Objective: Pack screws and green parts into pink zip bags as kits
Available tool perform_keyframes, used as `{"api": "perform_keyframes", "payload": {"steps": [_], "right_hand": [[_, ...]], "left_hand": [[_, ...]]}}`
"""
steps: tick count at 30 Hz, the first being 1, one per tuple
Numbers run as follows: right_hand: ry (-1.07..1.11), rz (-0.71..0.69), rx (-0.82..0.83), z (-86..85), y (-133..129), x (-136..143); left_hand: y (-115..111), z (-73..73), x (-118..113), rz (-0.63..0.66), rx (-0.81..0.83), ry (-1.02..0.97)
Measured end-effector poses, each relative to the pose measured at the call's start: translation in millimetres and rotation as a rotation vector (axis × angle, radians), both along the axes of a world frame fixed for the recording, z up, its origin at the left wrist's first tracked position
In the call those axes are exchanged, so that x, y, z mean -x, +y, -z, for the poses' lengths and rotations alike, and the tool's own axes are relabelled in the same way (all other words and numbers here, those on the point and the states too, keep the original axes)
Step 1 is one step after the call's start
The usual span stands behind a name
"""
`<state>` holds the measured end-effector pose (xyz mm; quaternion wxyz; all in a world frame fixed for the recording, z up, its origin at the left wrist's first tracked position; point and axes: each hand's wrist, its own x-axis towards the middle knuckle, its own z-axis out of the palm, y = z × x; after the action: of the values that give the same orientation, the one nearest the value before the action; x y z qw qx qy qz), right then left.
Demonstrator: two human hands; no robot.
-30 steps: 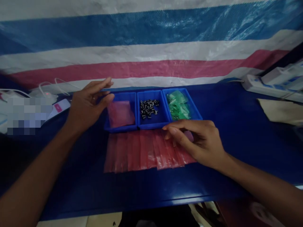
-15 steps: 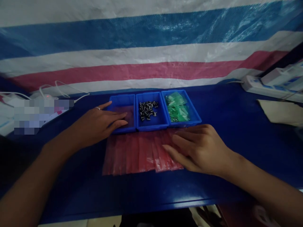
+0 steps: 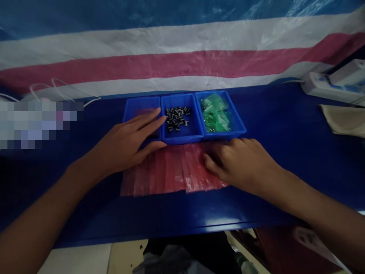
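My left hand [image 3: 128, 142] is open, its fingers spread over the left blue tray [image 3: 127, 106]. Its fingertips reach the wall of the middle blue tray [image 3: 189, 134], which holds a pile of small black screws [image 3: 176, 118]. In front of the trays lies an overlapping row of red plastic bags [image 3: 168, 175]. My right hand [image 3: 239, 160] is at the right end of this row, fingers curled and thumb bent in on a red plastic bag; the fingertips are partly hidden. Green plastic bags [image 3: 216, 114] fill much of the right blue tray [image 3: 238, 121].
A striped plastic sheet [image 3: 176, 62] hangs behind the blue table [image 3: 159, 217]. At the left are white cables [image 3: 64, 89] beside a blurred patch. A white power strip [image 3: 319, 85] and a beige cloth or paper piece [image 3: 342, 120] lie at the right.
My left hand has shifted right, from inside the left tray toward the middle tray. My right thumb has drawn in toward the curled fingers. The view has tilted down.
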<state>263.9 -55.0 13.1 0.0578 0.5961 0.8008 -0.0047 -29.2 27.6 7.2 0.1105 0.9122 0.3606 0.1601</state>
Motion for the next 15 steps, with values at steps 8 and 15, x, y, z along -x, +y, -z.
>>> {"api": "perform_keyframes", "payload": {"steps": [8,15], "right_hand": [[0.665,-0.130,0.042,-2.5,-3.5,-9.7],[1.235,-0.447,-0.218,-17.1,-16.1,-11.3]], "left_hand": [[-7.8,3.2,-15.6,0.027,-0.078,-0.092],[-59.9,-5.2,-41.7,0.158,0.286,-0.575]]}}
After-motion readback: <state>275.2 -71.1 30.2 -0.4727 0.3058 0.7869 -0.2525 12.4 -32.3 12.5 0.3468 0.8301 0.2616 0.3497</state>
